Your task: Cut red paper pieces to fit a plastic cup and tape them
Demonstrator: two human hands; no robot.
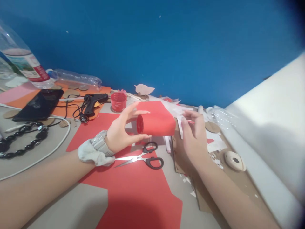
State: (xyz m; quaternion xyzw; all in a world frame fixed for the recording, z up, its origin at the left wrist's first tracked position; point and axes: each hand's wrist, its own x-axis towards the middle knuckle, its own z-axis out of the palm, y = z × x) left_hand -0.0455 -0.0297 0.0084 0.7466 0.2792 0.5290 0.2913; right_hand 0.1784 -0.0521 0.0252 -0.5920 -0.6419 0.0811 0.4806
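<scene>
My left hand (120,132) holds a red paper roll (158,124), with the thumb below it and the fingers over its top. The sheet curls around a shiny red cup-like piece (140,124) that shows at the left end, and a flap of paper stands up behind. To the right of the roll, my right hand (194,132) is closed in a pinch. A bit of red shows by its fingers, but what they hold is unclear. Black-handled scissors (138,158) lie slightly open beneath the roll, on a large red paper sheet (135,190).
At the left are a black glue gun (91,103), a phone (38,105), a beaded bracelet (26,146), and a water bottle (26,63). A red ribbed cup (118,101) stands behind my left hand. Cardboard (205,194) and a cream tape dispenser-like object (234,161) lie right.
</scene>
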